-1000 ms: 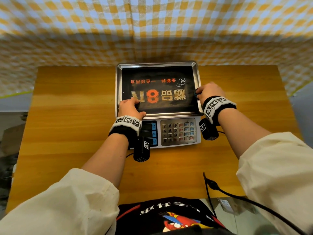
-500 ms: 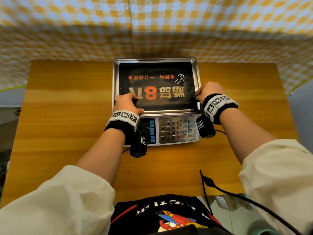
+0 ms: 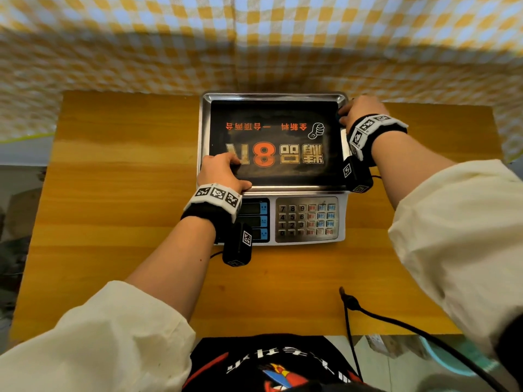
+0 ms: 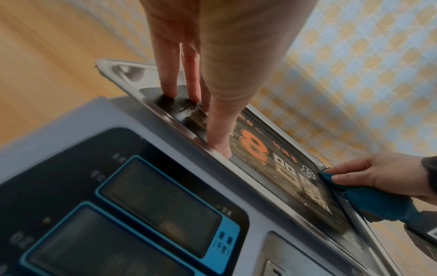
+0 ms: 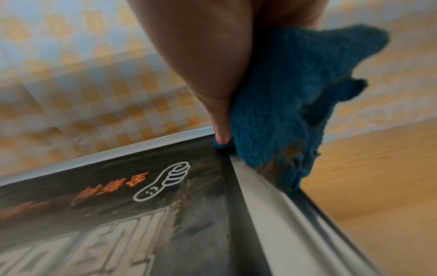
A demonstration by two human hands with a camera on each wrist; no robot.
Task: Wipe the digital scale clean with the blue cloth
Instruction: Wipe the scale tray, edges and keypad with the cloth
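The digital scale (image 3: 308, 219) sits mid-table, its steel pan (image 3: 271, 96) lined with a black printed sheet. My left hand (image 3: 223, 172) rests with straight fingers (image 4: 165, 87) pressing the pan's near left corner, thumb on the front rim. My right hand (image 3: 358, 110) grips the bunched blue cloth (image 5: 279, 104) and holds it against the pan's far right corner, over the right rim (image 5: 267, 211). From the left wrist view the blue cloth (image 4: 376, 201) shows under that hand (image 4: 378, 175). In the head view the cloth is almost hidden by the hand.
The scale's keypad (image 3: 307, 219) and blue-framed displays (image 3: 256, 220) face me. A wooden table (image 3: 119, 193) carries the scale. A yellow-checked curtain (image 3: 254, 46) hangs behind it. A black cable (image 3: 368, 312) crosses the table's near right edge.
My right hand has slid with the cloth along the pan's right rim from the near end to the far right corner. The left hand stays on the near left corner.
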